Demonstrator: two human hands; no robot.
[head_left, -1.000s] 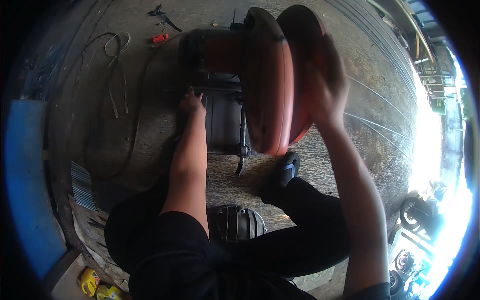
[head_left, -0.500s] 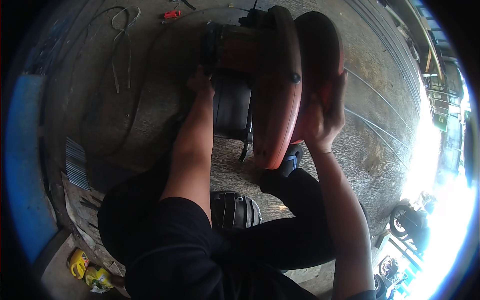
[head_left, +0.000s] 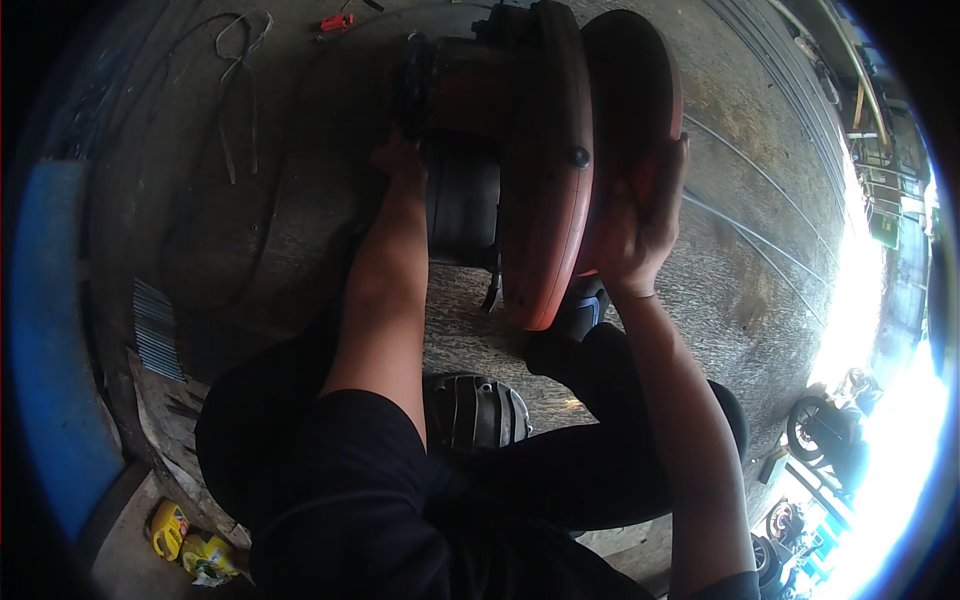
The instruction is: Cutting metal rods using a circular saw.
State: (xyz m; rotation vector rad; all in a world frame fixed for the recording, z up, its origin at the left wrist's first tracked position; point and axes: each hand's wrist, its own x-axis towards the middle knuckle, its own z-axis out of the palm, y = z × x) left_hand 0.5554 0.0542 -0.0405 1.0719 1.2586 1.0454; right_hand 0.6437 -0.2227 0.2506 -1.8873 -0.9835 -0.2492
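A large machine (head_left: 545, 220) with a curved red-orange guard and a dark cylindrical body stands ahead of me; its exact kind is unclear. To the guard's right is a round, dark-faced disc-shaped part (head_left: 632, 90) with a reddish edge. My right hand (head_left: 640, 235) is closed on the lower right rim of that part, thumb on the near face and fingers along the outer side. My left hand (head_left: 402, 160) is against the dark left end of the body, apparently gripping it; shadow hides most of its fingers. A ribbed, domed metal cover (head_left: 482, 412) lies by my legs.
Loose pale straps (head_left: 240, 75) and a small red item (head_left: 337, 22) lie on the floor at the far left. Thin rods (head_left: 765, 170) run along the right. A yellow container (head_left: 168, 530) sits lower left; a motorcycle (head_left: 825, 430) stands in bright light at right.
The machine appears slightly further left and up, with my right hand moving along with it. The whole view has shifted a little. Both hands keep their places on the machine.
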